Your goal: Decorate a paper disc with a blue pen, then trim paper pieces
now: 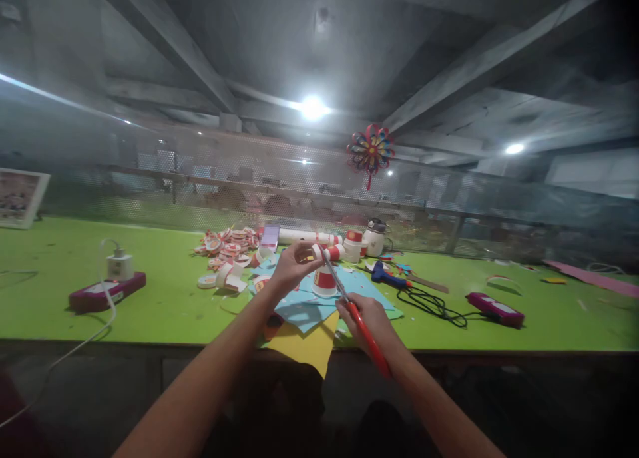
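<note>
My left hand (298, 268) pinches a red and white paper cup (333, 252) that looks partly cut, tilted on its side above the table. In my right hand (372, 319) is a pair of scissors (368, 341) with long red handles. The blades point up and away and meet the held cup's edge; whether they are parted is too small to tell. Just below stands another red and white paper cup (324, 285), on light blue paper sheets (299, 311). A yellow sheet (307, 345) hangs over the table's front edge.
Cut cup pieces (229, 248) lie heaped at left behind my hand, near a phone (270, 237). Stacked paper cups (353, 243) and a white jar (375, 239) stand behind. To the right are a blue glue gun (388, 276), its black cord and a purple power strip (495, 309).
</note>
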### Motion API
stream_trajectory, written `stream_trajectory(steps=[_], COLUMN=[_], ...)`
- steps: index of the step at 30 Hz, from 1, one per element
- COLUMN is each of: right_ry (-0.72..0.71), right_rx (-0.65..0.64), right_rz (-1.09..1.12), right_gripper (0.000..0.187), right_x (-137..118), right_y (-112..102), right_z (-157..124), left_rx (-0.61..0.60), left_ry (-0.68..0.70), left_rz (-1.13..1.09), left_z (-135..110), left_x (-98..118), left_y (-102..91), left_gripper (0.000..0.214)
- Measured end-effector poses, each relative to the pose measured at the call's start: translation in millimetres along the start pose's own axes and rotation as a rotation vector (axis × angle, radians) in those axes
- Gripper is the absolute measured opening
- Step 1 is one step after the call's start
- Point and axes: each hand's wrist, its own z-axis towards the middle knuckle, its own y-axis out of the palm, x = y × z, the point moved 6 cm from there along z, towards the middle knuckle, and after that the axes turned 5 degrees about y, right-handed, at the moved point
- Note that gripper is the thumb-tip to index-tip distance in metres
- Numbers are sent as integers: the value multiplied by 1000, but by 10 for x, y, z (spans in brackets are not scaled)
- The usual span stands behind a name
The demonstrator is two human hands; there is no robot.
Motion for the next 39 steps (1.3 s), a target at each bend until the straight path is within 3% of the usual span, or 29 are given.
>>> stream_trajectory(steps=[24, 33, 39], right_ry=[-7, 58, 117], right_rx=[-5, -11, -108], right_rz=[10, 178, 337], right_gripper=[31, 34, 33], right_x=[23, 204, 244], right_y=[-1, 16, 39], right_z=[37, 92, 130], left_rx=[-9, -6, -14], left_ry=[-34, -95, -178], left_rz=[-10, -164, -297], left_z=[-16, -17, -8], left_x=[-3, 13, -26], left_y=[46, -13, -51], left_gripper=[49, 43, 47])
